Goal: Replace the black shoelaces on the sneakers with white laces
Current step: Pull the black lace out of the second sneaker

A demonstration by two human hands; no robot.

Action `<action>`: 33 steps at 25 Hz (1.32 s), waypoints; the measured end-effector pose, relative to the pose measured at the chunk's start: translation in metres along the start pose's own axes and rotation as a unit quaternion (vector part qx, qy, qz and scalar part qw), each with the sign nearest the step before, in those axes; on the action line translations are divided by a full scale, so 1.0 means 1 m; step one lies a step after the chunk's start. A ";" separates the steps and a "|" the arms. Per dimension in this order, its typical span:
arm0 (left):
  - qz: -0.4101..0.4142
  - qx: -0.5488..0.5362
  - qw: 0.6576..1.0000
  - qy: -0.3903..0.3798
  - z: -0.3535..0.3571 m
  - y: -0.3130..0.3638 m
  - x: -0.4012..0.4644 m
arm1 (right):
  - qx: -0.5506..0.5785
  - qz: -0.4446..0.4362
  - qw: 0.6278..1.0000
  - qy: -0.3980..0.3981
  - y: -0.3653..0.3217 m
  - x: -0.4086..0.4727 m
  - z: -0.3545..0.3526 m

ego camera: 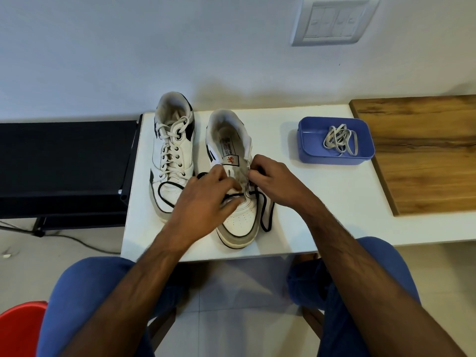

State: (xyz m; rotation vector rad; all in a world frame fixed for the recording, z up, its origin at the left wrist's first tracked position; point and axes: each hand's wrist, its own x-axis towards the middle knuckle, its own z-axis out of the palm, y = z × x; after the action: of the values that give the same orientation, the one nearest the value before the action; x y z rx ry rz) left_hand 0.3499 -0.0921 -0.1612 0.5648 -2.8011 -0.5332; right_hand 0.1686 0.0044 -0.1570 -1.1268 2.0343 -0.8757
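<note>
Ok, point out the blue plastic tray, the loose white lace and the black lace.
Blue plastic tray (pixel 309 132), head view, bare floor.
Loose white lace (pixel 340 140), head view, bundle's middle.
Black lace (pixel 265 215), head view, hanging loop.

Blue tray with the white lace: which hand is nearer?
Right. The right hand works at the near sneaker, left of the blue tray; the left hand is farther left.

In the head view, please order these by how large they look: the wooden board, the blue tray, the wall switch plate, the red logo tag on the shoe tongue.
1. wooden board, though partly cut off.
2. and 3. blue tray and wall switch plate: alike, unsure.
4. red logo tag.
</note>
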 end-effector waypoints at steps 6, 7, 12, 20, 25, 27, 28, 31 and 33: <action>-0.047 0.043 0.997 0.041 0.014 0.010 0.006 | 0.000 -0.002 1.000 -0.001 0.000 -0.001 0.001; -0.076 -0.063 0.994 0.041 0.014 0.007 0.006 | -0.001 -0.001 1.000 -0.002 0.000 -0.001 0.000; -0.140 -0.784 0.589 0.139 -0.027 -0.013 0.002 | 0.010 0.007 1.000 -0.007 0.002 0.000 -0.001; 0.015 0.004 1.000 0.021 0.006 -0.002 0.000 | 0.011 0.002 1.000 -0.003 0.002 0.001 0.002; -0.016 0.075 0.997 0.026 0.011 0.007 0.005 | 0.013 0.000 1.000 -0.001 0.002 0.002 0.002; -0.039 0.062 0.997 0.019 0.015 0.008 0.006 | 0.009 -0.002 1.000 0.000 0.001 0.001 0.002; -0.045 -0.001 0.999 0.017 0.016 0.005 0.006 | 0.009 -0.001 1.000 0.000 0.001 0.001 0.001; -0.117 -0.418 0.901 0.008 0.000 -0.007 0.006 | 0.003 0.005 1.000 -0.002 0.002 0.001 0.001; -0.135 -0.654 0.742 0.055 -0.017 -0.014 0.000 | 0.005 0.004 1.000 -0.008 0.002 0.002 0.002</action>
State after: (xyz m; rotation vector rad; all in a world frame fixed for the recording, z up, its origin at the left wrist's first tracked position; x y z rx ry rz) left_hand 0.3593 -0.1098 -0.1514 0.5631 -1.5284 -2.0969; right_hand 0.1682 0.0028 -0.1602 -1.1166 2.0166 -0.8695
